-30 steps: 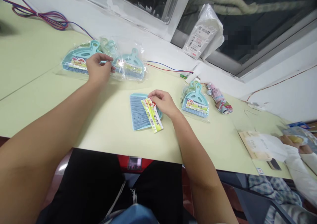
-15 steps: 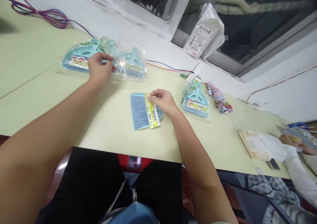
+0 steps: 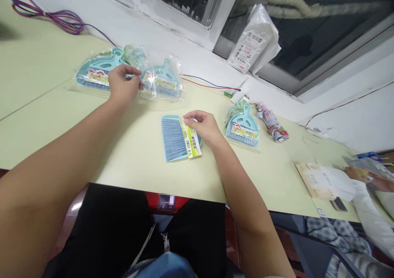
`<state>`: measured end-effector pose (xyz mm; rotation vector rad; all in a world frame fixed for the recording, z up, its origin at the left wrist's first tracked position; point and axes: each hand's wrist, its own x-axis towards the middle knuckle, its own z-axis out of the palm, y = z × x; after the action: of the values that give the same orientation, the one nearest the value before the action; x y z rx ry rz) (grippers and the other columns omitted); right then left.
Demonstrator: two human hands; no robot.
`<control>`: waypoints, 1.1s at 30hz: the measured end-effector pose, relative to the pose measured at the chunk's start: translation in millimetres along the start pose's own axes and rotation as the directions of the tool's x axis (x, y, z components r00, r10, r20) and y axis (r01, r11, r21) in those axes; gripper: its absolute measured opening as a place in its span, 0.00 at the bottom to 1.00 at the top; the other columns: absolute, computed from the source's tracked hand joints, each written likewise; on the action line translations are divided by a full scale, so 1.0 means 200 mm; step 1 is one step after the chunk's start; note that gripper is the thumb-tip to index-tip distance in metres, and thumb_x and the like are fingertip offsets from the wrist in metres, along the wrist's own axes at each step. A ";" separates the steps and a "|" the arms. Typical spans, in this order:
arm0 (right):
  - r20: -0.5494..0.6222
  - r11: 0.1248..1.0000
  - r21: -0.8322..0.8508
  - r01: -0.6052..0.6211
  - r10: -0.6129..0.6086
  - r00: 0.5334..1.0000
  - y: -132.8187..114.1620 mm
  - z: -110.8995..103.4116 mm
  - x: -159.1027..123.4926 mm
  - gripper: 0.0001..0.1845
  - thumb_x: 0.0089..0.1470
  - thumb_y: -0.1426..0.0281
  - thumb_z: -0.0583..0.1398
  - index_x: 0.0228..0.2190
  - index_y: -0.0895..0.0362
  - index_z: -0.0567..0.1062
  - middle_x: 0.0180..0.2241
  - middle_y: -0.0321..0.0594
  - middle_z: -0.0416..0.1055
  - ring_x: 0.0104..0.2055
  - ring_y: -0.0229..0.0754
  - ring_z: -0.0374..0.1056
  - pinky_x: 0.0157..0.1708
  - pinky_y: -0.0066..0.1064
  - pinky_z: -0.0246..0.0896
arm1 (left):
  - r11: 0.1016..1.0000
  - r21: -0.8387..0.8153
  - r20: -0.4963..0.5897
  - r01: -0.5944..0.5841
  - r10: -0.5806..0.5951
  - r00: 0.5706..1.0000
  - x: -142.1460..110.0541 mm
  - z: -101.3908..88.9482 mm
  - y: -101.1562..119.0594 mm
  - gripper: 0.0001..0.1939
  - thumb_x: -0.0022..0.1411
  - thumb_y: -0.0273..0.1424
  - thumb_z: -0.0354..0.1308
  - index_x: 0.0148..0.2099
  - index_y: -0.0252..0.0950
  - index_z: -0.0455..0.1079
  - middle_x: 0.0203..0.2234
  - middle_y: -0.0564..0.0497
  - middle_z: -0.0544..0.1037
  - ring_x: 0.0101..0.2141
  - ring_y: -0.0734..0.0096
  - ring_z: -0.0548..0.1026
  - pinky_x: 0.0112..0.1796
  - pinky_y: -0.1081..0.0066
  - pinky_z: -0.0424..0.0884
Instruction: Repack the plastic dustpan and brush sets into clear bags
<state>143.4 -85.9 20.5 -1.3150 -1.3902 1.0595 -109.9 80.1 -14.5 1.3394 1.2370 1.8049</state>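
Observation:
Before me on the table a blue-bristled brush lies on a light-blue dustpan, bristles to the left. My right hand pinches a printed label card between thumb and fingers, holding it over the brush and pan. Farther back, my left hand is closed in a pinch on a clear plastic bag, between two wrapped brush-and-dustpan sets. One wrapped set is to its left, the other wrapped set to its right. Greenish wrapped pieces show behind them.
To the right lie more bagged sets and a folded patterned umbrella. A white package leans against the window. Coiled red-blue cable runs at the back left. A co-worker's sleeve, a tissue pack and a phone are at far right.
The label card has turned from a slant to more upright and shifted slightly over the brush, still in my right hand. My left hand has stayed almost in place.

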 end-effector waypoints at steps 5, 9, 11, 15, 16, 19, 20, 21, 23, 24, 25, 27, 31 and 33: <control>-0.023 0.995 0.055 -0.087 0.088 0.996 -0.01 0.00 -0.01 0.16 0.38 0.63 0.74 0.32 0.55 0.83 0.35 0.39 0.81 0.35 0.43 0.75 0.39 0.36 0.70 | 1.000 0.005 0.000 -0.001 0.001 1.000 0.00 0.00 0.00 0.10 0.53 0.18 0.57 0.37 0.34 0.74 0.26 0.52 0.75 0.26 0.70 0.79 0.27 0.67 0.77; -0.043 0.989 0.076 -0.125 0.128 0.991 -0.02 0.00 -0.01 0.19 0.35 0.65 0.75 0.33 0.56 0.82 0.33 0.39 0.81 0.33 0.42 0.75 0.37 0.36 0.71 | 1.000 0.009 0.003 0.016 -0.016 1.000 0.00 0.00 0.00 0.10 0.53 0.17 0.58 0.37 0.34 0.74 0.25 0.52 0.75 0.26 0.70 0.79 0.27 0.68 0.77; -0.051 0.991 0.073 -0.116 0.120 0.992 -0.02 0.00 -0.01 0.19 0.36 0.65 0.75 0.34 0.56 0.82 0.33 0.39 0.81 0.33 0.42 0.75 0.38 0.36 0.71 | 1.000 0.008 0.001 0.017 -0.017 1.000 0.00 0.00 0.01 0.10 0.53 0.17 0.58 0.37 0.34 0.74 0.24 0.53 0.74 0.26 0.70 0.78 0.27 0.68 0.77; -0.061 0.989 0.087 -0.116 0.121 0.991 -0.01 0.02 -0.01 0.19 0.38 0.64 0.74 0.35 0.56 0.82 0.34 0.39 0.81 0.34 0.42 0.75 0.39 0.36 0.72 | 1.000 0.009 0.000 0.022 -0.022 1.000 0.00 0.00 0.00 0.11 0.52 0.18 0.59 0.37 0.34 0.74 0.26 0.52 0.75 0.25 0.71 0.78 0.27 0.68 0.77; -0.066 0.989 0.095 -0.112 0.119 0.991 0.00 0.02 0.00 0.19 0.38 0.63 0.74 0.35 0.56 0.82 0.34 0.40 0.81 0.34 0.43 0.76 0.40 0.36 0.72 | 1.000 0.010 0.001 0.021 -0.021 1.000 0.00 0.00 0.00 0.11 0.52 0.18 0.59 0.37 0.34 0.74 0.27 0.52 0.76 0.25 0.71 0.78 0.27 0.68 0.77; -0.072 0.986 0.134 -0.096 0.106 0.992 0.01 0.04 0.00 0.17 0.42 0.62 0.73 0.35 0.56 0.82 0.33 0.41 0.82 0.36 0.43 0.76 0.41 0.36 0.72 | 1.000 0.018 0.007 0.017 -0.017 1.000 0.00 -0.01 0.00 0.10 0.52 0.18 0.59 0.37 0.34 0.74 0.26 0.53 0.75 0.26 0.71 0.78 0.27 0.68 0.76; -0.068 0.985 0.143 -0.097 0.108 0.992 0.01 0.05 0.00 0.16 0.43 0.62 0.72 0.35 0.56 0.82 0.33 0.41 0.82 0.36 0.43 0.77 0.41 0.36 0.72 | 1.000 0.024 0.009 0.018 -0.019 1.000 0.00 -0.01 0.00 0.10 0.53 0.19 0.59 0.37 0.34 0.74 0.25 0.53 0.75 0.26 0.71 0.78 0.28 0.68 0.77; -0.061 0.984 0.146 -0.101 0.110 0.992 0.02 0.06 0.01 0.15 0.44 0.62 0.71 0.35 0.56 0.82 0.33 0.41 0.82 0.36 0.43 0.77 0.41 0.36 0.73 | 0.999 0.029 0.011 0.020 -0.020 1.000 0.00 -0.01 0.00 0.10 0.53 0.19 0.59 0.38 0.34 0.74 0.25 0.53 0.75 0.26 0.71 0.78 0.28 0.67 0.77; -0.044 0.987 0.129 -0.099 0.106 0.993 0.03 0.08 0.02 0.14 0.46 0.62 0.70 0.35 0.55 0.82 0.33 0.40 0.82 0.36 0.43 0.77 0.41 0.35 0.73 | 0.999 0.029 0.009 0.025 -0.025 1.000 -0.01 0.00 0.01 0.10 0.53 0.19 0.59 0.37 0.34 0.74 0.25 0.53 0.75 0.26 0.70 0.78 0.29 0.66 0.77; -0.036 0.989 0.114 -0.089 0.094 0.995 0.04 0.08 0.04 0.13 0.47 0.63 0.69 0.35 0.55 0.82 0.33 0.39 0.81 0.36 0.43 0.77 0.41 0.35 0.73 | 0.999 0.025 0.007 0.026 -0.026 1.000 -0.01 0.00 0.01 0.10 0.53 0.19 0.59 0.37 0.35 0.74 0.25 0.52 0.75 0.26 0.69 0.78 0.29 0.65 0.77; -0.028 0.993 0.097 -0.074 0.077 0.997 0.05 0.09 0.05 0.13 0.47 0.63 0.69 0.36 0.55 0.81 0.33 0.39 0.81 0.36 0.43 0.77 0.41 0.35 0.73 | 0.999 0.019 0.007 0.028 -0.028 1.000 -0.01 0.00 0.01 0.09 0.53 0.19 0.59 0.37 0.35 0.74 0.25 0.52 0.75 0.26 0.69 0.78 0.29 0.65 0.77; -0.018 0.997 0.061 -0.037 0.038 0.999 0.07 0.09 0.09 0.13 0.49 0.63 0.67 0.37 0.55 0.81 0.34 0.38 0.81 0.37 0.42 0.76 0.42 0.35 0.72 | 0.999 0.011 0.008 0.034 -0.034 0.999 -0.01 0.00 0.02 0.09 0.53 0.19 0.59 0.36 0.35 0.74 0.26 0.53 0.75 0.26 0.70 0.78 0.28 0.67 0.77; -0.007 1.000 -0.009 0.013 -0.013 1.000 0.10 0.10 0.13 0.12 0.49 0.65 0.66 0.37 0.55 0.81 0.36 0.39 0.80 0.40 0.42 0.76 0.45 0.35 0.71 | 0.999 0.013 0.015 0.049 -0.049 0.999 -0.01 0.00 0.02 0.10 0.52 0.20 0.59 0.36 0.36 0.74 0.27 0.53 0.75 0.26 0.71 0.78 0.28 0.69 0.76; 0.009 0.999 -0.044 0.020 -0.020 1.000 0.11 0.10 0.14 0.11 0.49 0.65 0.65 0.36 0.55 0.81 0.37 0.39 0.80 0.40 0.42 0.75 0.46 0.35 0.70 | 0.999 0.016 0.020 0.050 -0.051 0.999 -0.01 0.00 0.02 0.09 0.52 0.19 0.59 0.36 0.36 0.74 0.27 0.53 0.75 0.26 0.71 0.78 0.28 0.69 0.76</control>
<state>128.5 -56.4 -3.1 -1.3274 -1.4378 1.0269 -108.4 75.9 -11.3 1.3202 1.2648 1.7461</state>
